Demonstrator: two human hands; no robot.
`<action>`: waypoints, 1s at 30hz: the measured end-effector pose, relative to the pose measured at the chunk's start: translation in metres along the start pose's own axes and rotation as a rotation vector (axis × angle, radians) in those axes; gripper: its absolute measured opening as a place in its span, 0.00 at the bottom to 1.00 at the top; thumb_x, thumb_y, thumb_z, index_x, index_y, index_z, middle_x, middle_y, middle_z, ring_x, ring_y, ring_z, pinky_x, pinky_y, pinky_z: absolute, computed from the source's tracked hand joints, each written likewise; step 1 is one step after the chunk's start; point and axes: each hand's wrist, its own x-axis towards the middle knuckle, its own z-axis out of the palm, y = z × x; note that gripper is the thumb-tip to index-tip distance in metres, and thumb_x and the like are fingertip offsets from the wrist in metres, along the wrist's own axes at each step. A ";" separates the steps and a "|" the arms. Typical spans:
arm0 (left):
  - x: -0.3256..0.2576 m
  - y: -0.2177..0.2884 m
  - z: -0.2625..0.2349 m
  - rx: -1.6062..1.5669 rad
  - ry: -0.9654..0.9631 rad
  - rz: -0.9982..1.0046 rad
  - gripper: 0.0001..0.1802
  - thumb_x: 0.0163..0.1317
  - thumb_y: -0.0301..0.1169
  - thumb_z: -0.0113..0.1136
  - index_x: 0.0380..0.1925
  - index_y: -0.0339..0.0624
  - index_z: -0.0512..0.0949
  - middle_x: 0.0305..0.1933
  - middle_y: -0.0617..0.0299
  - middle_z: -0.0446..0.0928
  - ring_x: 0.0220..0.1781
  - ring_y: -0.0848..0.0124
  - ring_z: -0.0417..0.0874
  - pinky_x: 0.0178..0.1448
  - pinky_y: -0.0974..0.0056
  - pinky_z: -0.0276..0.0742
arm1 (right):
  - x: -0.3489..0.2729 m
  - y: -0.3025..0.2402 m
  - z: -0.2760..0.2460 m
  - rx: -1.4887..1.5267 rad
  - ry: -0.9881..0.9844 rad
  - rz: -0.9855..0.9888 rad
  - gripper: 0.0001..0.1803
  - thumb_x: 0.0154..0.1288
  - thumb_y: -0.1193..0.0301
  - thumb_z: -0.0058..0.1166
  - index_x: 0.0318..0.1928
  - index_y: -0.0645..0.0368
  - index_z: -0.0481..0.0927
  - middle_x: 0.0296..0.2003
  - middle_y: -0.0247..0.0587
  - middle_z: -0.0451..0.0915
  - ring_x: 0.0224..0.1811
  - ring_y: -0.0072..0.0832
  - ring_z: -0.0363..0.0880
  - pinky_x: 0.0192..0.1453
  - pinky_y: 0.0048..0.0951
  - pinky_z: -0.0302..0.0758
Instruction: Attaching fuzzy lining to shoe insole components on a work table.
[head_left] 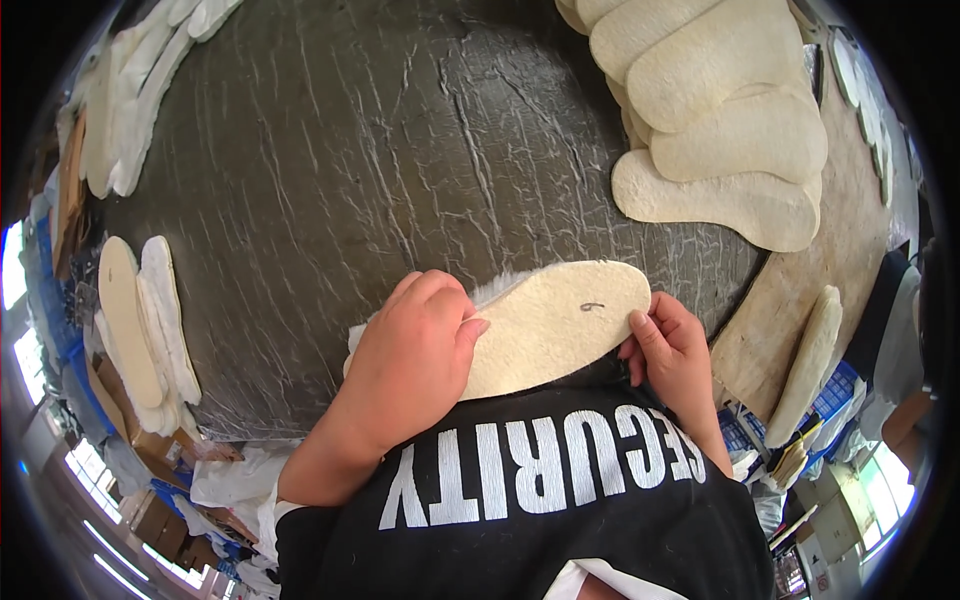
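Note:
A cream shoe insole (560,325) lies crosswise in front of me, its flat felt face up and a small pen mark on it. White fluff shows along its far edge. My right hand (675,350) pinches the rounded right end between thumb and fingers. Across the left part sits my left hand (425,345), fingers curled over the far edge and thumb against the felt. It covers much of that end, where a little more pale material pokes out on the left.
A fanned pile of cream insoles (735,100) lies at the far right of the dark, creased table covering (400,150). More insoles (130,320) sit at the left edge, and a white stack (150,90) at the far left. One pale insole (808,365) stands by the right edge near a blue crate (835,392).

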 end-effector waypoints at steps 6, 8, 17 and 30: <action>0.004 -0.007 0.005 0.046 -0.004 0.021 0.07 0.55 0.24 0.61 0.27 0.31 0.74 0.34 0.50 0.74 0.40 0.52 0.76 0.45 0.56 0.72 | -0.002 -0.001 0.001 -0.256 0.162 -0.121 0.08 0.67 0.72 0.57 0.36 0.62 0.72 0.19 0.37 0.75 0.13 0.18 0.70 0.16 0.21 0.65; 0.003 -0.005 0.006 0.050 0.003 0.016 0.07 0.55 0.25 0.61 0.27 0.32 0.74 0.34 0.51 0.74 0.40 0.52 0.76 0.45 0.56 0.72 | -0.005 -0.001 0.000 -0.439 0.263 -0.239 0.12 0.61 0.71 0.63 0.39 0.61 0.73 0.25 0.40 0.77 0.20 0.23 0.75 0.23 0.25 0.70; 0.000 0.008 -0.003 -0.054 0.024 -0.010 0.11 0.53 0.25 0.65 0.34 0.34 0.75 0.37 0.52 0.74 0.40 0.55 0.79 0.44 0.57 0.75 | 0.020 -0.030 0.033 -0.972 -0.202 -1.059 0.52 0.32 0.63 0.75 0.65 0.53 0.66 0.60 0.46 0.69 0.65 0.45 0.65 0.68 0.50 0.60; -0.045 -0.023 -0.028 -0.661 0.166 0.072 0.09 0.62 0.24 0.61 0.42 0.32 0.77 0.35 0.61 0.80 0.34 0.77 0.79 0.39 0.71 0.76 | 0.020 -0.059 0.086 -0.604 -0.334 -0.955 0.16 0.57 0.75 0.62 0.47 0.62 0.78 0.41 0.45 0.80 0.48 0.43 0.77 0.52 0.37 0.73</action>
